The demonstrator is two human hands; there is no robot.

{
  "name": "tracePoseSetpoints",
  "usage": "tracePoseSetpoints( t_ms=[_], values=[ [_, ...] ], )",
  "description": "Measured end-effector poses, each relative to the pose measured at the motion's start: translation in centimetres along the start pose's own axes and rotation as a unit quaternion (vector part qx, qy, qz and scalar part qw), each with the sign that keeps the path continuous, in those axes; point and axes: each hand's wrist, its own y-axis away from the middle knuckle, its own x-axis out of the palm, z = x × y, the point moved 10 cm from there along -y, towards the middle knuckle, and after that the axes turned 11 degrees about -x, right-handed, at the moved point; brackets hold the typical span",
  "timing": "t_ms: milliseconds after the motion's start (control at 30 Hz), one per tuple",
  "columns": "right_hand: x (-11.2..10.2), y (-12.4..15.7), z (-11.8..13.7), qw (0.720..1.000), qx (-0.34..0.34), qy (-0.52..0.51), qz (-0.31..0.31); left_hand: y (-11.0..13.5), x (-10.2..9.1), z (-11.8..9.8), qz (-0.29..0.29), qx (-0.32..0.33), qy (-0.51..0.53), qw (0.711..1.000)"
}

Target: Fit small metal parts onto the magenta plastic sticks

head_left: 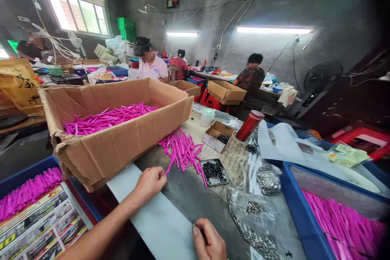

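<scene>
My left hand (151,182) is closed, its fingertips pinching one end of a thin magenta stick (169,166) at the near edge of a loose magenta pile (182,149). Lower down, my right hand (209,240) is curled with thumb against fingers, over the edge of a pale sheet (166,219). A tiny dark spot shows by its thumb tip; whether it holds anything is hidden. Beyond the hands, a small metal tray (214,172) contains small black parts. Behind the pile stands a large cardboard box (128,146) partly filled with more magenta sticks.
Right of the tray lie clear bags of small metal parts (269,179). A blue bin (300,211) of magenta pieces stands far right, another blue bin (29,174) at left. A red flask (250,125) and small carton (218,136) stand farther back. Several people sit at other tables.
</scene>
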Motion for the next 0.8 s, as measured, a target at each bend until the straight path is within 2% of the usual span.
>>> tracePoseSetpoints(
  t_ms=[133, 267, 367, 433, 533, 633, 800],
  values=[
    [-0.6, 0.3, -2.0, 0.987, 0.109, -0.107, -0.051, 4.8, 0.9, -3.0, 0.043, 0.1, 0.044, 0.993],
    [-0.2, -0.1, -3.0, 0.939, 0.192, -0.278, -0.063, 9.2, 2.8, -5.8, 0.1, 0.192, 0.09, 0.972],
    [-0.5, -0.5, -2.9, 0.91, 0.224, -0.341, -0.074, 11.0, 4.3, -7.1, 0.132, 0.237, 0.095, 0.958],
    [-0.9, -0.6, -2.8, 0.909, 0.229, -0.34, -0.078, 11.4, 4.9, -7.6, 0.15, 0.245, 0.111, 0.951],
    [-1.6, -0.9, -2.8, 0.92, 0.22, -0.312, -0.088, 10.8, 5.4, -8.0, 0.187, 0.21, 0.168, 0.945],
    [-1.8, -1.1, -2.7, 0.931, 0.203, -0.29, -0.088, 10.2, 5.7, -8.9, 0.246, 0.177, 0.248, 0.92],
    [-2.5, -2.1, -1.6, 0.967, 0.157, -0.196, -0.052, 9.3, 6.2, -10.7, 0.291, 0.162, 0.31, 0.89]
  ],
)
